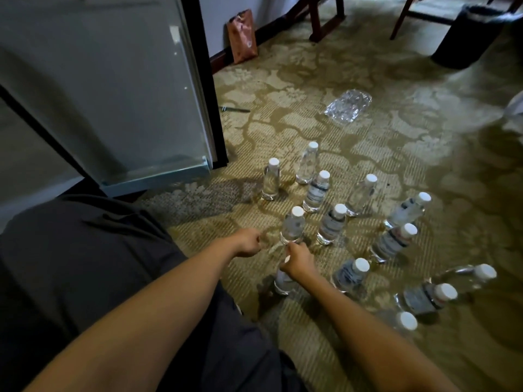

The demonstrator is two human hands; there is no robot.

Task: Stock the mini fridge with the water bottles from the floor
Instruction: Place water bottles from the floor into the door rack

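Several clear water bottles with white caps (314, 192) stand on the patterned carpet to the right of the mini fridge, whose glass door (113, 94) swings open at the upper left. My right hand (298, 263) grips the top of the nearest bottle (283, 282), covering most of its cap. My left hand (247, 241) hovers with curled fingers and holds nothing, just left of another upright bottle (293, 226). The fridge's inside is not in view.
My dark-clothed legs (85, 264) fill the lower left. Crumpled clear plastic wrap (348, 104) lies on the carpet beyond the bottles. A brown paper bag (242, 36) leans on the wall. Chair legs (325, 21) and a black bin (467, 35) stand at the back.
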